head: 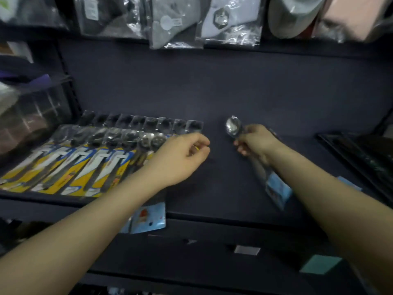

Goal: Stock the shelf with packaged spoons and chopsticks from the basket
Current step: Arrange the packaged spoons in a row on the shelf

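Note:
A row of packaged spoons [70,167] with yellow and blue cards lies on the left of the dark shelf [212,92]. My left hand [180,155] hovers at the right end of that row with fingers curled, over a blue-carded pack [148,218] that sticks out under my forearm; whether it holds the pack is unclear. My right hand [255,143] grips a packaged spoon [234,126] with a shiny bowl and a light blue card at its lower end, held just above the shelf's middle. The basket is out of view.
Bagged goods [176,22] hang above the shelf's back. A clear box [32,116] stands at the left end and black trays [361,154] at the right. A lower shelf front carries small labels [246,250]. Bare dark shelf surface lies between my hands and behind them.

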Action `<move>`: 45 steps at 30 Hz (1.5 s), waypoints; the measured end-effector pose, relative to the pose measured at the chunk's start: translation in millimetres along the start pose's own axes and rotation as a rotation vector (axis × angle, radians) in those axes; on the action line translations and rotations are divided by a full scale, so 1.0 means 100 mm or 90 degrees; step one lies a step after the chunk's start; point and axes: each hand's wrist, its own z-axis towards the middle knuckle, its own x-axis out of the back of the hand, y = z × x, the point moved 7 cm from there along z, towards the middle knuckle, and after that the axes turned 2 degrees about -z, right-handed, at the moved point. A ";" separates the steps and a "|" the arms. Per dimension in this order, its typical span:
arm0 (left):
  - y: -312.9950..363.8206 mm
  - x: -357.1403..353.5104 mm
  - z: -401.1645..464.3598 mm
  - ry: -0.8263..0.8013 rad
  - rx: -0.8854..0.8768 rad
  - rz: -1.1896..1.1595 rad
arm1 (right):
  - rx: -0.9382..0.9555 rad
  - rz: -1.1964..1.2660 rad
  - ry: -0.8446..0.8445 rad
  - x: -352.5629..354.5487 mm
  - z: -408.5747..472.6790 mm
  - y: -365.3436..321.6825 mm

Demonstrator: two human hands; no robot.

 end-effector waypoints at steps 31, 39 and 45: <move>-0.29 0.29 -0.41 0.162 0.268 0.253 | 0.233 -0.058 -0.176 -0.10 0.22 -0.24; -0.64 0.30 -0.30 0.036 0.281 0.388 | 0.086 0.116 -0.234 -0.71 0.05 -0.44; -0.52 0.42 -0.39 -0.038 0.069 0.282 | 0.031 0.137 -0.200 -1.00 0.12 -0.47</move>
